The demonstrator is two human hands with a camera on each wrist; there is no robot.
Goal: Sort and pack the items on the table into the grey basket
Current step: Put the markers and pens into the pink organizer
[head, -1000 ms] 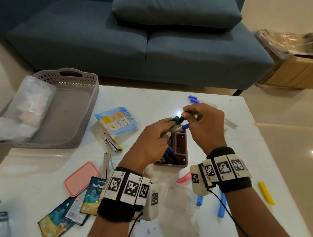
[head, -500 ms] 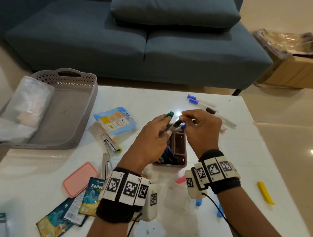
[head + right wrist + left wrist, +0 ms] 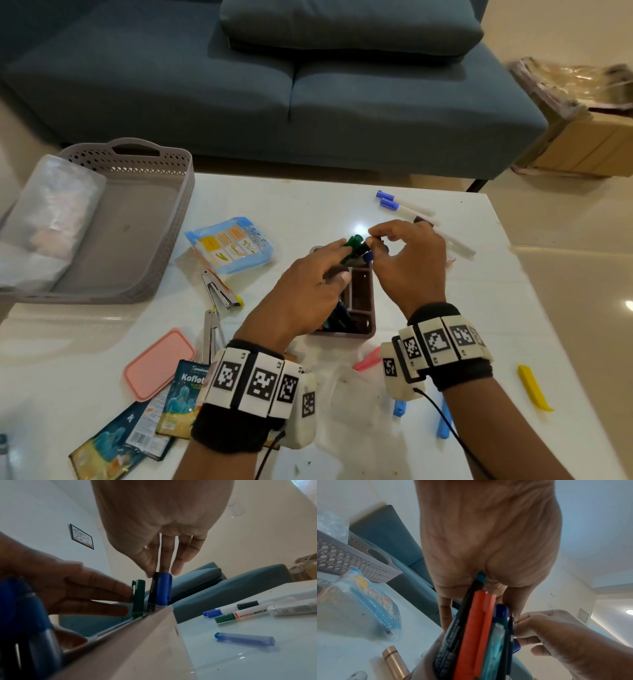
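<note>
A brown organizer (image 3: 359,330) stands mid-table with several pens in it, a red marker (image 3: 476,628) among them. At its far end a green-capped marker (image 3: 354,242) and a blue-capped marker (image 3: 162,588) stand upright, side by side. My left hand (image 3: 315,277) holds the green-capped marker (image 3: 138,596), fingers straight against its side and thumb lower down. My right hand (image 3: 407,263) pinches the blue cap from above with its fingertips (image 3: 176,569). The grey basket (image 3: 178,219) sits at the table's far left.
A clear plastic bag (image 3: 51,219) lies in the basket. A blue packet (image 3: 233,246), staplers (image 3: 219,291), a pink lid (image 3: 159,363) and sachets (image 3: 137,425) lie left; loose markers (image 3: 404,205) far right; a yellow clip (image 3: 534,387) and blue clips (image 3: 443,425) near. A sofa stands beyond.
The green-capped marker, held apart half a second ago, is back beside the blue-capped one. My right hand's free fingers have spread. Both hands stay over the organizer.
</note>
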